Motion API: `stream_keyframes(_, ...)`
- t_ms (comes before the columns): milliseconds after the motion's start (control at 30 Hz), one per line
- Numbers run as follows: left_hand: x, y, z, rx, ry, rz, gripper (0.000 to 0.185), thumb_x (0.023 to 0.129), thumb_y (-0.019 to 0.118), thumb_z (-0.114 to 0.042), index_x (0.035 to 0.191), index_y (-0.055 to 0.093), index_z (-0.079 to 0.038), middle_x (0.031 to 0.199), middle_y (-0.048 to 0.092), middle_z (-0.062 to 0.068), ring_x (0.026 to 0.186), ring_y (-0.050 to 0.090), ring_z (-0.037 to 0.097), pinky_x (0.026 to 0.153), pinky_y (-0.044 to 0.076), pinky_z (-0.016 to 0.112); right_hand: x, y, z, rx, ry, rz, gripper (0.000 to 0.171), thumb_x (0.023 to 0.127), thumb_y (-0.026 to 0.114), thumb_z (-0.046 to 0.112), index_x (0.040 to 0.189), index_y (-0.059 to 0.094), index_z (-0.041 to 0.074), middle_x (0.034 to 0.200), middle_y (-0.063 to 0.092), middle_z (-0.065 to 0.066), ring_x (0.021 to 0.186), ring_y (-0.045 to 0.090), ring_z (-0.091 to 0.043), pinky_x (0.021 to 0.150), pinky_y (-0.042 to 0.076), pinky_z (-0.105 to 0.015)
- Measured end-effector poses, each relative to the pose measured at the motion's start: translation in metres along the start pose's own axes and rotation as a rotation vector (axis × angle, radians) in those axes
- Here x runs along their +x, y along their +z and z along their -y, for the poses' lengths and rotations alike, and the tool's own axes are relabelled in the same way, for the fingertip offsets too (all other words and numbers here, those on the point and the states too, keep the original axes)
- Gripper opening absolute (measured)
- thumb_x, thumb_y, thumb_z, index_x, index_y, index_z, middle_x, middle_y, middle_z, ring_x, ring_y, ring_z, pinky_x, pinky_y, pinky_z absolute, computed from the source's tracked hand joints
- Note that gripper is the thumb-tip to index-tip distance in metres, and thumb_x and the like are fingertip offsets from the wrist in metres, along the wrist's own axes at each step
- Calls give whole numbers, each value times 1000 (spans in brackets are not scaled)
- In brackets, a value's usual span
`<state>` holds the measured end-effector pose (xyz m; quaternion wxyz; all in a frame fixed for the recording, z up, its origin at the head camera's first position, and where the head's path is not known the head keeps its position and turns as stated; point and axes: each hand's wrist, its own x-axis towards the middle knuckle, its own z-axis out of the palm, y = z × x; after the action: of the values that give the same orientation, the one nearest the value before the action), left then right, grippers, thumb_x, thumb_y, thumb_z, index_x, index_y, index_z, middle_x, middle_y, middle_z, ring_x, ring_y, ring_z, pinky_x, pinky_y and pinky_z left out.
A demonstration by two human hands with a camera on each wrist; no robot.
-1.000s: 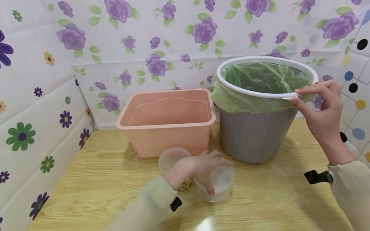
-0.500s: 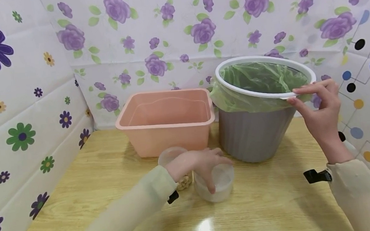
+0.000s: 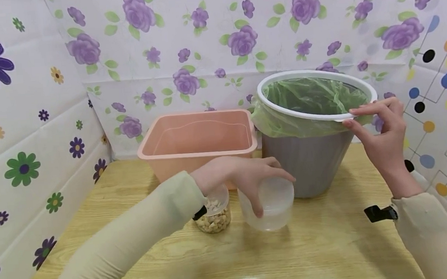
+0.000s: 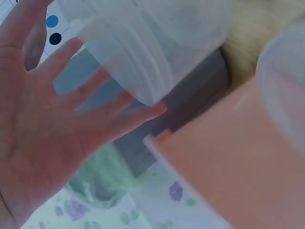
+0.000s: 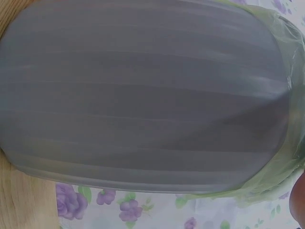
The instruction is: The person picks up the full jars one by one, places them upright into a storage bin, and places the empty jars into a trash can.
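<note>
My left hand grips a clear, frosted round plastic tub from above, thumb on the near side and fingers reaching over the far side. In the left wrist view the fingertips lie along the rim of the tub. Just left of it stands a clear jar of pale nut-like pieces, partly behind the wrist. My right hand pinches the white rim ring of a grey trash can between thumb and fingers. A green bag lines the can and folds over its edge.
A pink rectangular basin stands at the back, left of the trash can and behind the left hand. All of this is on a wood-grain table. Flower-patterned sheets enclose the back and sides.
The left hand has risen and shifted slightly right, bringing the tub with it, so the jar shows more fully. The right hand keeps its hold on the rim.
</note>
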<state>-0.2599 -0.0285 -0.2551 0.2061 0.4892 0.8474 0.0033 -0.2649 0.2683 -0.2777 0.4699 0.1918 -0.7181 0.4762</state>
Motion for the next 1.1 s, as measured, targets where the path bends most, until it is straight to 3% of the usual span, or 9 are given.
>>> stream_keyframes(333, -24, -46, -8, 26, -18, -7, 99, 69, 89, -37, 151, 34, -42, 151, 32, -3, 134, 36, 16, 100, 48, 32, -1, 1, 8, -7, 7, -4, 34, 81, 81, 16, 99, 70, -10, 96, 49, 25, 106, 40, 0, 90, 26, -21)
stream_keyframes(600, -40, -68, -11, 67, -44, 2, 98, 68, 89, -38, 150, 35, -42, 150, 32, -4, 133, 36, 16, 102, 46, 36, -1, 1, 5, -19, 10, 5, 32, 82, 81, 14, 100, 70, -9, 97, 48, 25, 105, 40, 1, 89, 25, -21)
stream_keyframes(867, -59, -93, -14, 108, -108, -50, 98, 65, 89, -39, 148, 38, -41, 151, 33, -4, 133, 35, 18, 105, 44, 41, -1, 1, 3, -32, 42, 11, 29, 83, 78, 12, 102, 70, -8, 97, 47, 26, 107, 39, 1, 91, 24, -21)
stream_keyframes(1100, -79, -128, -18, 85, -150, -93, 99, 66, 89, -34, 149, 36, -39, 154, 29, 0, 134, 36, 22, 105, 45, 46, -2, 1, 6, -31, 33, 8, 30, 83, 79, 13, 102, 69, -8, 97, 47, 26, 106, 39, 1, 90, 24, -21)
